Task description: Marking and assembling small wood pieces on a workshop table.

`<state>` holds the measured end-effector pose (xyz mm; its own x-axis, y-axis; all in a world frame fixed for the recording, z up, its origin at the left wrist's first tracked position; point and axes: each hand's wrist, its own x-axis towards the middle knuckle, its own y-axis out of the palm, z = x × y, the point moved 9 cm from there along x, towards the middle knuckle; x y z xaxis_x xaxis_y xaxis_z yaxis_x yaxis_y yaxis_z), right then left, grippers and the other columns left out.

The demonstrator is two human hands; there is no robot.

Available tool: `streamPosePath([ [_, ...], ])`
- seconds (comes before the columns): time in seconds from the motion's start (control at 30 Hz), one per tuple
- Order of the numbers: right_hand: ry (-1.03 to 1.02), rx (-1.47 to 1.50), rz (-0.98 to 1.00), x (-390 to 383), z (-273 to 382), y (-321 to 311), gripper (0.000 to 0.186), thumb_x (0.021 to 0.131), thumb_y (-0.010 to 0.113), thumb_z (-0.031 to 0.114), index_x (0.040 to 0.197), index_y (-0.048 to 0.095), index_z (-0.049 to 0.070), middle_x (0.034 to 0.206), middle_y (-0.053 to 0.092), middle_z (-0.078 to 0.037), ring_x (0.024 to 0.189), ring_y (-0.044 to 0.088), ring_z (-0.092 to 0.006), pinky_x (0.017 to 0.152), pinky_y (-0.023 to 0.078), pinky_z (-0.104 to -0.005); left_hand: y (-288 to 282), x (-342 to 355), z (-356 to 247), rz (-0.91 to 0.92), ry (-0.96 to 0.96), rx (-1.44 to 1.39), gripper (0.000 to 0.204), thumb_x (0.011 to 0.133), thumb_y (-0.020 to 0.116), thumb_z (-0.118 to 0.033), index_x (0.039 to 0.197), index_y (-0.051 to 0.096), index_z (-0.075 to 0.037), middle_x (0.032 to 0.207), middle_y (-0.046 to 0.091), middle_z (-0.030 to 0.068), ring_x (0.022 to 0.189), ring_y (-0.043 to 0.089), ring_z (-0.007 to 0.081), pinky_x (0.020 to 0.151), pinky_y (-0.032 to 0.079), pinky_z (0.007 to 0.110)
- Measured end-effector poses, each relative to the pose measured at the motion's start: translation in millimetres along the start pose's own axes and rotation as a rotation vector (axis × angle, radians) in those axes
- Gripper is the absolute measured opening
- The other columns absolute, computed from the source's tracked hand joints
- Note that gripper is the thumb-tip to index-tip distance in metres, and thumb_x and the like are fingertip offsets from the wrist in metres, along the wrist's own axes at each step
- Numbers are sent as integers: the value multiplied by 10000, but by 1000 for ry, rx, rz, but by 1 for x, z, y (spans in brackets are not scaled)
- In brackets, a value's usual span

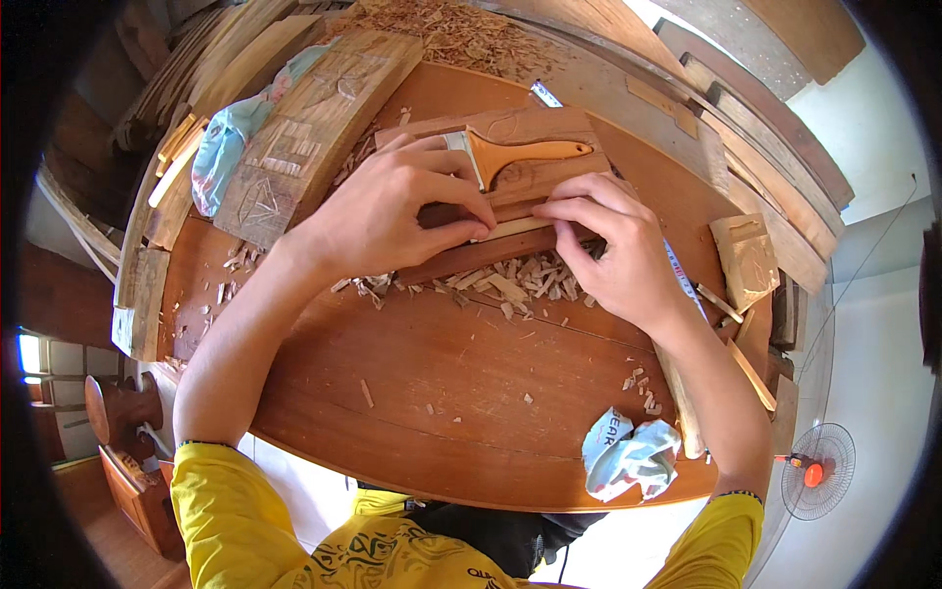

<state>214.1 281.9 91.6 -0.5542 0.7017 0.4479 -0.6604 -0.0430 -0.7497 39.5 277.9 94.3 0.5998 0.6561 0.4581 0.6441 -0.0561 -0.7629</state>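
A thin pale wooden strip [518, 227] runs between my two hands, above a brown wooden board [559, 126] with carved lines. My left hand [392, 201] is closed in a pinch at the strip's left end. At the other end, the thumb and fingers of my right hand [608, 240] pinch it too. Just beyond the strip, a wide paintbrush [530, 152] with an orange handle lies on the board, its bristle end partly behind my left hand. Wood chips [515, 283] are heaped along the board's near edge.
A longer carved plank [314, 128] rests at the table's left, beside a light blue cloth [224, 147]. A crumpled cloth [631, 454] lies near the front right edge. A wood block [744, 257] and a tape measure [684, 275] are at right. Shavings [442, 34] pile up behind the table [442, 378].
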Motion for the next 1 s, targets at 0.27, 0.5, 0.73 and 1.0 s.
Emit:
streamPosePath([
  [0.27,-9,-74,23,-2,-9,-5,125,880,798,37,1001,781,8,1006,716,-107,983,682,-315,898,549,-425,12,-4,14,61,-259,-160,135,883,835,-102,1004,816,-46,959,714,106,927,678,270,862,531,382],
  [0.5,15,-33,103,7,-13,-2,120,875,799,39,956,726,-9,997,707,-123,987,662,-339,923,536,-432,13,-2,17,65,-282,-220,122,885,837,-93,988,821,-30,949,722,94,894,676,231,852,520,361],
  [0.73,-4,-25,116,7,-13,-3,119,869,806,43,951,730,2,974,710,-117,996,645,-323,925,533,-430,11,-4,20,105,-289,-238,117,886,839,-88,992,829,-39,922,718,81,897,669,204,830,513,344],
  [1.0,2,-5,151,13,-5,0,141,887,802,91,986,750,6,1002,722,-123,1035,661,-314,952,536,-422,12,-3,23,147,-351,-270,127,863,855,-98,979,830,-50,946,689,74,931,646,199,851,508,339],
])
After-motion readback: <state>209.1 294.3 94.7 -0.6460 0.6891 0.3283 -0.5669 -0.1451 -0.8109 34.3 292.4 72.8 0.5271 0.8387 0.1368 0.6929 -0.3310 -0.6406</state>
